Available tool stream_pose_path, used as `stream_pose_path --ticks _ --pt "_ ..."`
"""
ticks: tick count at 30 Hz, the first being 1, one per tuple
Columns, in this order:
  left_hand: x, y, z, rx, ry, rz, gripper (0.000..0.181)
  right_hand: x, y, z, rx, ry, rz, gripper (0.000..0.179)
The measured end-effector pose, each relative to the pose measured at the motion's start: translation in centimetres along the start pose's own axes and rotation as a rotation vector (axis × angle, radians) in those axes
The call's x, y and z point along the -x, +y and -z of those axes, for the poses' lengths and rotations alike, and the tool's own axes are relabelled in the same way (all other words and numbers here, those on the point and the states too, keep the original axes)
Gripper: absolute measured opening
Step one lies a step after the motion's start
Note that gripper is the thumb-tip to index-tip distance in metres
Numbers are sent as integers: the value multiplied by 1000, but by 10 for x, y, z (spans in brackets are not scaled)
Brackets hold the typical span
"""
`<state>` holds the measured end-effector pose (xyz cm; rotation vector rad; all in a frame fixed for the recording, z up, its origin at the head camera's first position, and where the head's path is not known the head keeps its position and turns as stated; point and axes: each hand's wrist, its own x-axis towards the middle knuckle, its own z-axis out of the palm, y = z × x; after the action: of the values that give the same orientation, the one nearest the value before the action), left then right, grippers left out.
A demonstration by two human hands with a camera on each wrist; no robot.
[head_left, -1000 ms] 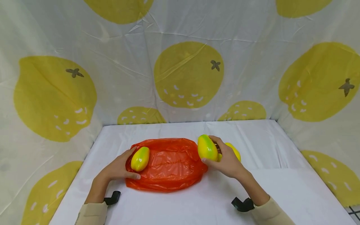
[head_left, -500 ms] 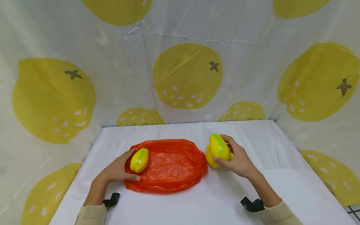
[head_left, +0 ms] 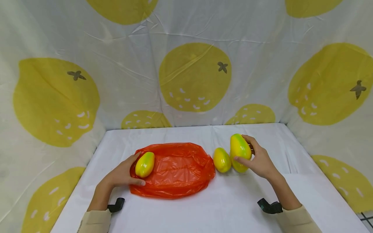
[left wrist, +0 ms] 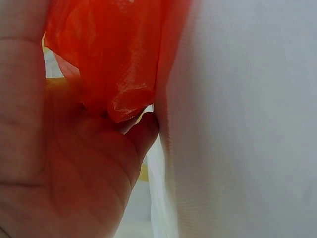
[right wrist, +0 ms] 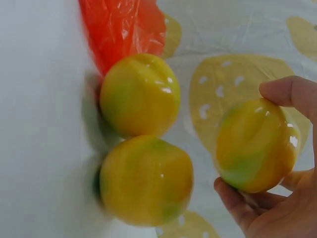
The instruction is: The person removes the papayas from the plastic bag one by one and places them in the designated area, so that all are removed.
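Observation:
A glossy yellow-green papaya (head_left: 240, 145) is pinched between thumb and fingertips of my right hand (head_left: 260, 160), raised above the table at the right. Below and partly behind it another papaya (right wrist: 146, 181) stands on the cloth. Touching that one's left side in the head view is a further papaya (head_left: 222, 160). My left hand (head_left: 123, 173) grips the left end of a red plastic bag (head_left: 180, 168), thumb on the near side and fingers on the far side. One papaya (head_left: 144, 165) lies on the red plastic there, beside that hand.
White cloth covers the table (head_left: 186, 215). A lemon-printed curtain (head_left: 192, 77) hangs along the back and both sides. The bag's right end reaches close to the nearer standing papaya.
My right hand has carried its papaya rightward, from the bag's right end past one standing papaya to above the other. My left hand and the bag stay in place.

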<state>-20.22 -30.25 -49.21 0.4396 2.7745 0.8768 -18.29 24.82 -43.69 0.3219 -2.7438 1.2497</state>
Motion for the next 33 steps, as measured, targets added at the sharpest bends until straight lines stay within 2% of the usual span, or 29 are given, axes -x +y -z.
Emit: stream_pose_path --ticks 15,24,30,33 --pt "1 0 0 -19 1 -1 131 0 24 26 31 -30 -103 89" --pt "-1 0 -1 3 4 7 132 -2 45 42 41 -80 -152 92" --pt "-1 -1 -1 8 -5 16 132 -1 56 43 49 -151 -164 89" --pt "-1 -1 -2 11 -4 14 131 -1 61 43 61 -162 -165 89"
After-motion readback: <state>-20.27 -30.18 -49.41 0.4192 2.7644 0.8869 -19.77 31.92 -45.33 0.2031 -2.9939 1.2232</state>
